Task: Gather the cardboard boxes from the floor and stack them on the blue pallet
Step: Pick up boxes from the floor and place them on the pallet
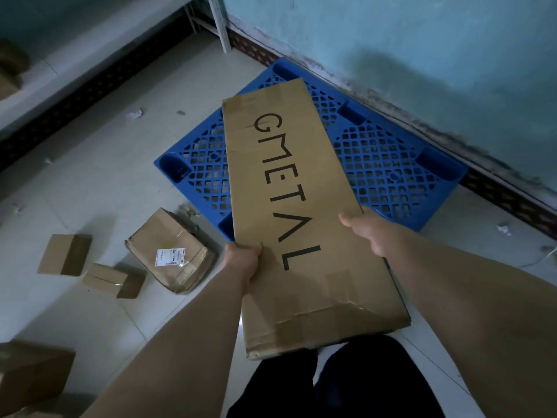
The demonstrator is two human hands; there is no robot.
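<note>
A long flat cardboard box (289, 176) printed "GMETAL" is held in the air, its far end over the blue pallet (391, 164). My left hand (242, 260) grips its left long edge, thumb on top. On the right edge my right hand (369, 233) holds it the same way. The pallet lies on the floor against the wall with nothing else on it. A crushed box with a shipping label (171, 251) lies on the floor left of the pallet's near corner. Two small boxes (64, 254) (113, 280) sit further left.
Another cardboard box (30, 372) is at the bottom left. A teal wall (422, 40) runs behind the pallet. A metal shelf leg (220, 22) stands at the top, a low ledge (45, 86) crosses the upper left. Paper scraps (134, 113) dot the tiled floor.
</note>
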